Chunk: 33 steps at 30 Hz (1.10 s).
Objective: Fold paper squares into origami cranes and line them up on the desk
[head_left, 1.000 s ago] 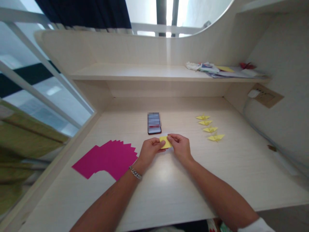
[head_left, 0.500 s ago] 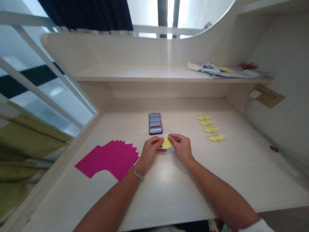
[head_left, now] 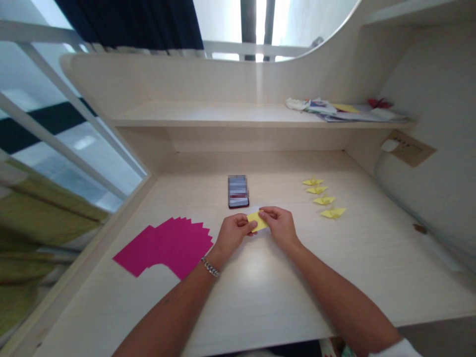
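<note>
A small folded piece of yellow paper is pinched between both my hands just above the pale wooden desk. My left hand grips its left edge with closed fingers, a silver bracelet on the wrist. My right hand pinches its upper right edge. A phone lies flat just beyond the paper. Several folded yellow paper figures sit in a row to the right.
A fanned stack of magenta paper sheets lies on the desk to the left. The upper shelf carries loose papers and a red paper figure at its right end. A wall socket is on the right wall.
The yellow paper has tilted slightly and my fingers have shifted on it; both hands stay in about the same place.
</note>
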Each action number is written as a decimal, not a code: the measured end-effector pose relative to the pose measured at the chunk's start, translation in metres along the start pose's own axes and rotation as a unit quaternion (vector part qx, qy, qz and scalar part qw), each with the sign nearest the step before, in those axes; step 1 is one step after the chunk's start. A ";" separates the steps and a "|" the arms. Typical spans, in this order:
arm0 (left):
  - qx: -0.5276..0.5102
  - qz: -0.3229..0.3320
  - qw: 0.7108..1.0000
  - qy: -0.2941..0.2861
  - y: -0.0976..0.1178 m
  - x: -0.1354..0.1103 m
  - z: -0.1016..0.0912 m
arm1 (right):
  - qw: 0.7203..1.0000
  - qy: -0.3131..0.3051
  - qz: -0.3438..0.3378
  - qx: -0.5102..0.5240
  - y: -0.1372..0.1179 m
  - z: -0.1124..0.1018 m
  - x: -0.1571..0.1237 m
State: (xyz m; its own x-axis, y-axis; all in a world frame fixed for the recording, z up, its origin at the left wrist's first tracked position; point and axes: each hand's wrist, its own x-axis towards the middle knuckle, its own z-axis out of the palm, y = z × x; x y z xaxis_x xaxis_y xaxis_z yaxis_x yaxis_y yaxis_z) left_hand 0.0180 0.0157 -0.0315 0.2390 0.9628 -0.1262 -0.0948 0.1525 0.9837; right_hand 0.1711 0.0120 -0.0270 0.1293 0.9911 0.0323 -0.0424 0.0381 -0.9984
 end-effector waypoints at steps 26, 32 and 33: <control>0.023 -0.004 1.000 -0.005 0.010 -0.002 0.004 | 0.997 -0.028 0.067 0.005 -0.006 -0.002 0.002; 0.006 0.001 1.000 0.030 0.009 -0.003 0.006 | 0.996 -0.056 0.072 0.025 -0.001 -0.002 0.002; 0.004 0.001 0.999 0.037 0.009 -0.003 0.006 | 0.995 -0.064 0.073 0.023 0.000 -0.002 0.002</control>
State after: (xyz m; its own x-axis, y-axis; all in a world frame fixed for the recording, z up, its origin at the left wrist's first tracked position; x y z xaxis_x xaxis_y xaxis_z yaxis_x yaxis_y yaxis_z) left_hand 0.0227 0.0125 -0.0218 0.1669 0.9770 -0.1329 -0.0877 0.1489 0.9850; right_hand 0.1729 0.0135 -0.0269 -0.0077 0.9946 -0.1035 -0.0974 -0.1037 -0.9898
